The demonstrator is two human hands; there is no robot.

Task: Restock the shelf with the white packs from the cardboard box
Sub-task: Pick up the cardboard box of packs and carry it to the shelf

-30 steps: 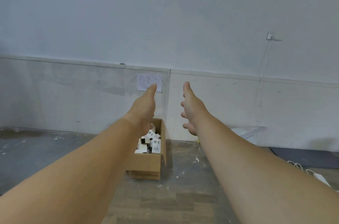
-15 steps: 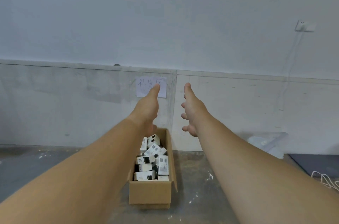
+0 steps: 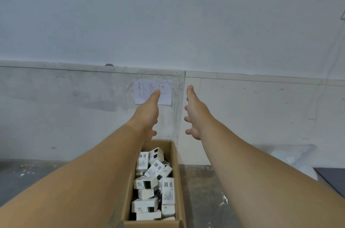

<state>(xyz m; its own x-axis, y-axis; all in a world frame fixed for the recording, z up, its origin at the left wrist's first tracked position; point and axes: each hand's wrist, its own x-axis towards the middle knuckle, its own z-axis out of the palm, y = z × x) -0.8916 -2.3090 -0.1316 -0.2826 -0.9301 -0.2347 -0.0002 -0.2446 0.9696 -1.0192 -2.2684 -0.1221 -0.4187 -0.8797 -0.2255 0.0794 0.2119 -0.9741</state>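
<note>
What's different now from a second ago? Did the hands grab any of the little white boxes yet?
Not yet. The view has come closer to the cardboard box, so it looks bigger and lower, showing more white packs. The left hand and right hand stay stretched out, open and empty. The paper sign remains on the wall.

Cardboard box [image 3: 177, 181] near end cut by bottom edge; left wall hidden behind forearm.

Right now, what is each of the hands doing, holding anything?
Left hand: open, holding nothing.
Right hand: open, fingers loosely spread, holding nothing.
</note>
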